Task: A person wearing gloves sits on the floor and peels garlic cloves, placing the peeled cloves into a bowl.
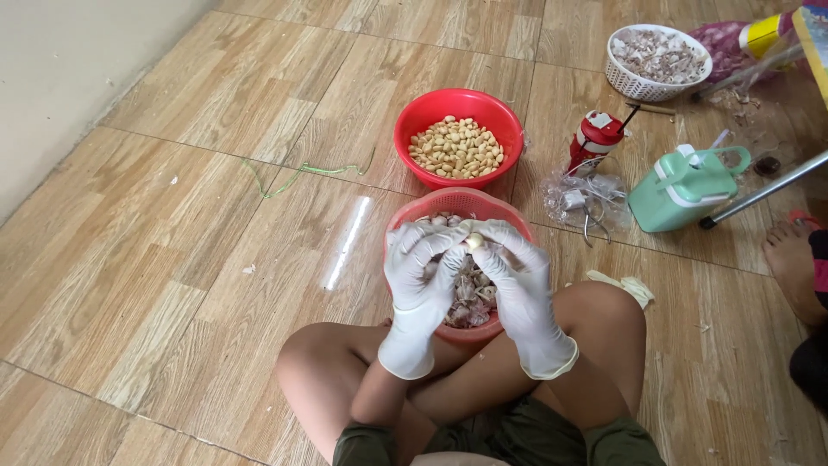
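Observation:
Both my hands wear white gloves and meet over a pink-red perforated basket of unpeeled garlic cloves held between my crossed legs. My left hand and my right hand pinch one pale garlic clove between their fingertips. Beyond the basket, a red bowl stands on the floor with peeled yellowish cloves in it.
A white basket of garlic skins sits far right. A mint-green jug, a red-capped bottle, crumpled clear plastic and a metal pole lie right. Another person's foot is at the right edge. A wall runs along the left.

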